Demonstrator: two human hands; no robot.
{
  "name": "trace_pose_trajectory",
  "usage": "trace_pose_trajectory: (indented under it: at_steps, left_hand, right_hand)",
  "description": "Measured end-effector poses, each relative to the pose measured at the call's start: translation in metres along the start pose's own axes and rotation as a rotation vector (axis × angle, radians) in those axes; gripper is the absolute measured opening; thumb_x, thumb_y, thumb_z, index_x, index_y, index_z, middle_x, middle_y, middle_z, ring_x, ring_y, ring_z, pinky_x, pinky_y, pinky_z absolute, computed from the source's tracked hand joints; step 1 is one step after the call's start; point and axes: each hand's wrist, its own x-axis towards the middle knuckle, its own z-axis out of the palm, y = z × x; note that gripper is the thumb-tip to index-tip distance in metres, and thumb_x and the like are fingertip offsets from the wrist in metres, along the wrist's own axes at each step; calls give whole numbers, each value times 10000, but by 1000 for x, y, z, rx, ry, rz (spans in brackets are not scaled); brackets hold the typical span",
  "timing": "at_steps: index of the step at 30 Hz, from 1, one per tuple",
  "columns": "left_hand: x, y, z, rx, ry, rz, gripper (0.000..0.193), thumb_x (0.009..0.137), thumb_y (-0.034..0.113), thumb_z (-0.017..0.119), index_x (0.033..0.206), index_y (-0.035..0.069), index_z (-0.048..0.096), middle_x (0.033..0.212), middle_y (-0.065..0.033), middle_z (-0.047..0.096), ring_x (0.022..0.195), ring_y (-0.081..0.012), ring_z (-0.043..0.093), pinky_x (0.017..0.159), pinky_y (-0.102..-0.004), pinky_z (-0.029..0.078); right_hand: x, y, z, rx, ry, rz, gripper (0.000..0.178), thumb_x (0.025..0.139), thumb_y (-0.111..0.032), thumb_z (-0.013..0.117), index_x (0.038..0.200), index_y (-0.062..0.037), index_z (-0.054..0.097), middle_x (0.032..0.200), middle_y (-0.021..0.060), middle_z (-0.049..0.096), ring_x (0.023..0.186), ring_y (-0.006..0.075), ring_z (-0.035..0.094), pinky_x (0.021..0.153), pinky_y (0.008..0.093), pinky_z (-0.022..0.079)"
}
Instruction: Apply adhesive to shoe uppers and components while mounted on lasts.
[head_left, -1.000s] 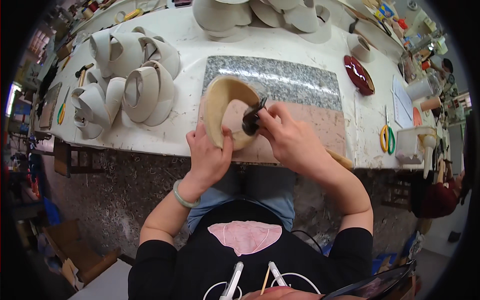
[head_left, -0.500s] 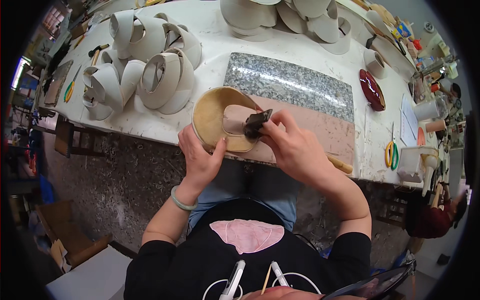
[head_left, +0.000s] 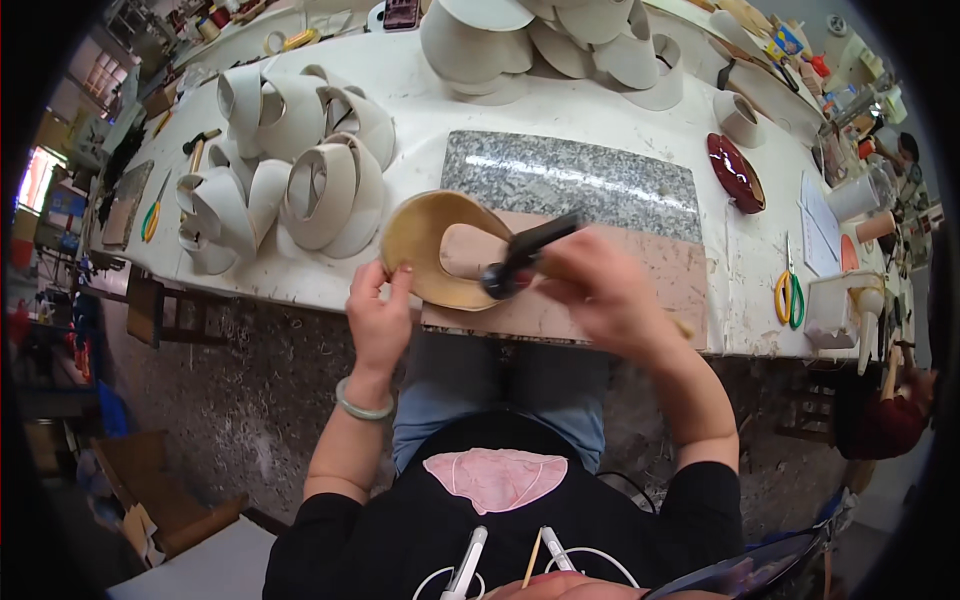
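Fingers: left hand (head_left: pixel 380 322) pinching the tan piece (head_left: pixel 415 240) at its left rim; right hand (head_left: pixel 618 300), blurred, curled round the hammer (head_left: pixel 522 256);
Tan piece: over the left end of the pink board (head_left: pixel 650 282), near the front edge of the counter (head_left: pixel 420 125);
Hammer: dark head at the piece's right side; contact unclear;
Granite slab (head_left: pixel 570 182): behind the board;
Counter: pale pieces (head_left: pixel 295 115) heaped left and behind; red oval thing (head_left: pixel 733 172) and scissors (head_left: pixel 796 300) at right

Surface (head_left: pixel 415 140) bright; left window (head_left: pixel 38 180) overexposed; glare on granite slab (head_left: pixel 570 185); floor (head_left: pixel 240 400) dim; right hand (head_left: pixel 615 300) motion-blurred; edges bowed, dark.
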Motion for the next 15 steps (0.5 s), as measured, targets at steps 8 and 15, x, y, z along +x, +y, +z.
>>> trace_pose_trajectory:
  at_steps: [8,15]
  left_hand:
    - [33,66,78,-105,-443,350,161,946,84,589,1062,-8,651,794,32,615,722,-58,506,629,-251,423]
    - [94,85,130,-717,-678,-39,181,981,164,549,1131,87,614,984,41,639,847,-47,547,720,-227,411]
  right_hand:
    - [-111,79,-85,832,730,743,335,912,-94,635,1191,69,547,882,108,641,580,101,535,488,228,424]
    - [-190,175,-170,505,768,984,263,967,-233,539,998,12,630,783,86,622,483,111,492,468,241,411]
